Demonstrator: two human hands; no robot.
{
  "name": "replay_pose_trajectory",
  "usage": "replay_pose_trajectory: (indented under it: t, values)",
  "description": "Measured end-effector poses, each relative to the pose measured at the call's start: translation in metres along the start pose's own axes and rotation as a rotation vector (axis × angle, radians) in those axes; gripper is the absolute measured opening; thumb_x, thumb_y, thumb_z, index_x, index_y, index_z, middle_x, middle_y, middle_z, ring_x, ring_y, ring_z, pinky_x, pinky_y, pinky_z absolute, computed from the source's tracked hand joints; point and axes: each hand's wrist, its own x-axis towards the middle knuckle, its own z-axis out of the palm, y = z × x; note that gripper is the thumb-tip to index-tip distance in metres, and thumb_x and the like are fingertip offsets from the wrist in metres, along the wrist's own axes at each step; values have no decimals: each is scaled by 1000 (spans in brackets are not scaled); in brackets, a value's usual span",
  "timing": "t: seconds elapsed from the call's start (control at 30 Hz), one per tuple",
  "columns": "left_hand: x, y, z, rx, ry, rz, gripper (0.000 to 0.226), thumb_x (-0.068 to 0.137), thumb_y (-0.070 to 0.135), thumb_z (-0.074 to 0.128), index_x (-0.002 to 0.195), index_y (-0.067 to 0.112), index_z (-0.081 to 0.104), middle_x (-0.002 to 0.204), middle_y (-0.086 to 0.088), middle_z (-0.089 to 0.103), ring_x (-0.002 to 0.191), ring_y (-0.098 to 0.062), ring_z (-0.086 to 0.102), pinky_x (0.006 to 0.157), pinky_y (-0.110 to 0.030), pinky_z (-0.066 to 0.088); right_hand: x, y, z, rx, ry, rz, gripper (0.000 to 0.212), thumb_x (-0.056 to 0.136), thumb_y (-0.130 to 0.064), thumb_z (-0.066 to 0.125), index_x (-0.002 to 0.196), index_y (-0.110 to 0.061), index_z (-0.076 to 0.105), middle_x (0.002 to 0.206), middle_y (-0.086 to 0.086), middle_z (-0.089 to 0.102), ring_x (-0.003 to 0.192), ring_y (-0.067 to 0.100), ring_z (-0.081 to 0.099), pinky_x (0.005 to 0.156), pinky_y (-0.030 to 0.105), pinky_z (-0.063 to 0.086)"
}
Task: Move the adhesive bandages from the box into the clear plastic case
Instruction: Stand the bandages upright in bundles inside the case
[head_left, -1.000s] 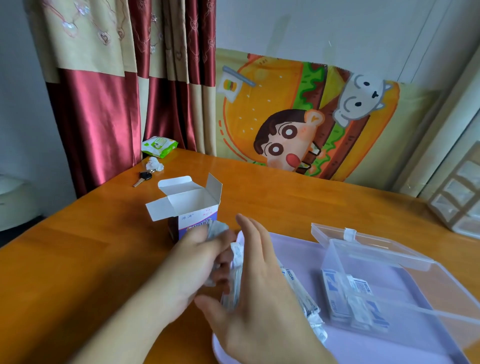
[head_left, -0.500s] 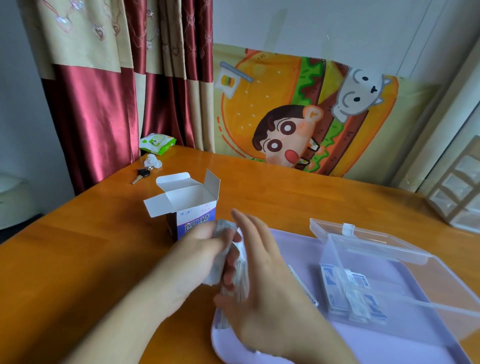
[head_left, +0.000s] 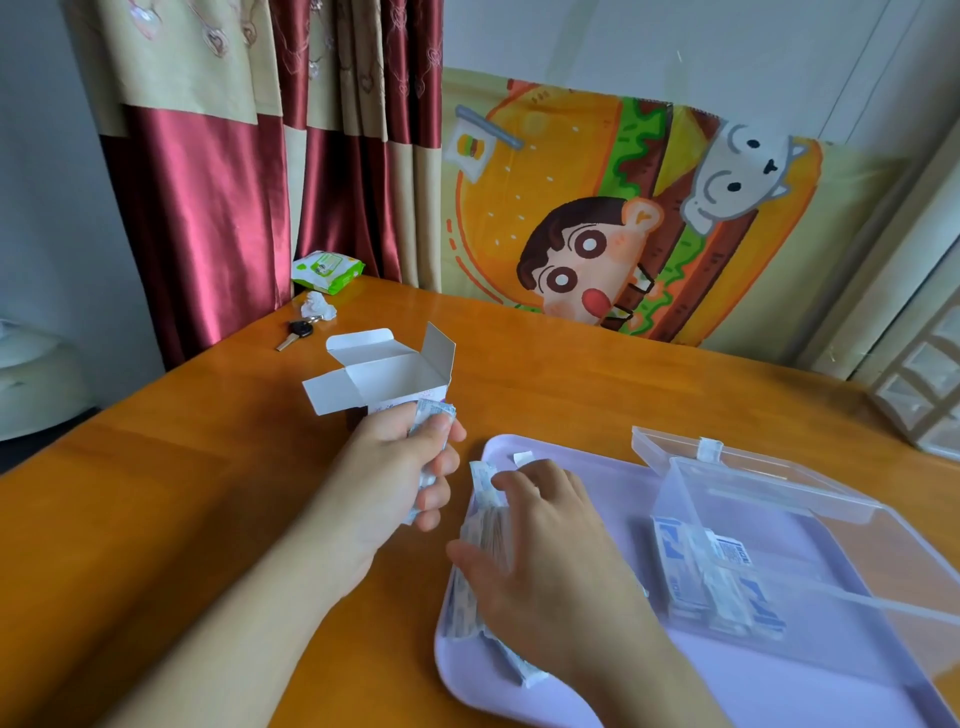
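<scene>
The white bandage box stands on the table with its top flaps open. In front of it my left hand grips a small bundle of wrapped bandages. Lower and to the right, my right hand grips a thicker stack of bandages at the left edge of the lilac tray. On the tray's right side the clear plastic case stands open, its lid lying behind it, with several bandages inside.
At the far left of the wooden table lie a key, a crumpled tissue and a green wipes pack. A cartoon board leans behind the table, and a small drawer unit stands at the right edge.
My hands have come apart: the left one has drawn back toward the box with a few bandages, and the right one has lowered onto the tray with the larger stack.
</scene>
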Motion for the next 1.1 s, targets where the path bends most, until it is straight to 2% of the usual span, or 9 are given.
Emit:
replay_pose_trajectory:
  t: [0.1, 0.23, 0.37, 0.43, 0.6, 0.8, 0.9, 0.97, 1.1]
  values:
    - [0, -1, 2, -2, -22, -14, 23, 108, 22, 50, 97, 6, 62, 63, 0, 49, 47, -13, 41, 45, -26, 37, 1, -1, 3, -29, -29, 14, 53, 92, -58, 59, 135, -28, 52, 135, -8, 45, 131, 17, 37, 109, 30, 37]
    - [0, -1, 2, 16, -26, -8, 23, 108, 23, 50, 99, 6, 62, 62, 1, 50, 46, -13, 43, 45, -26, 39, 1, -2, 0, 1, -9, -29, 37, 92, -45, 62, 126, -31, 59, 131, -13, 50, 128, 14, 41, 105, 25, 36]
    - [1, -1, 2, 27, -27, -21, 22, 107, 25, 52, 101, 6, 62, 62, 0, 53, 46, -13, 45, 45, -25, 42, 1, -1, 1, -72, -26, -31, 44, 92, -49, 57, 131, -29, 53, 134, -12, 49, 130, 16, 40, 110, 27, 31]
    - [1, -1, 2, 12, -33, -30, 21, 107, 23, 52, 99, 7, 62, 63, -1, 53, 46, -14, 45, 46, -25, 41, 1, -1, 1, -85, -41, -28, 38, 92, -49, 55, 123, -28, 56, 129, -11, 52, 126, 17, 42, 108, 27, 31]
    - [0, 0, 3, 5, -35, -25, 21, 107, 23, 52, 98, 6, 62, 61, 0, 53, 45, -14, 46, 45, -25, 42, 2, 0, 1, -10, -28, -18, 21, 93, -42, 60, 109, -29, 55, 115, -11, 54, 112, 14, 46, 94, 24, 36]
    - [-1, 0, 3, -30, -39, -22, 22, 107, 24, 53, 100, 6, 63, 64, -3, 53, 46, -14, 46, 45, -25, 43, 7, 0, 7, 114, 84, 48, 2, 96, -27, 61, 95, -26, 60, 97, -8, 60, 91, 14, 57, 76, 30, 47]
    - [1, -1, 2, -48, -45, -31, 22, 107, 24, 53, 99, 7, 63, 66, -5, 52, 46, -15, 46, 46, -26, 43, 10, 2, 7, 217, 147, 95, 17, 95, -26, 66, 81, -28, 57, 82, -9, 61, 73, 7, 56, 60, 19, 40]
    - [1, -2, 1, -59, -49, -42, 21, 106, 25, 54, 99, 7, 63, 66, -6, 53, 46, -16, 47, 47, -25, 44, 11, 1, 4, 316, 167, 127, 24, 94, -26, 71, 75, -31, 56, 75, -12, 62, 73, -1, 57, 61, 14, 40]
    - [1, -1, 2, -60, -48, -37, 21, 106, 26, 54, 102, 7, 63, 66, -5, 54, 46, -15, 48, 47, -25, 44, 9, 4, -2, 431, 222, 160, 14, 91, -29, 75, 80, -29, 66, 81, -19, 71, 87, -7, 61, 72, 11, 45]
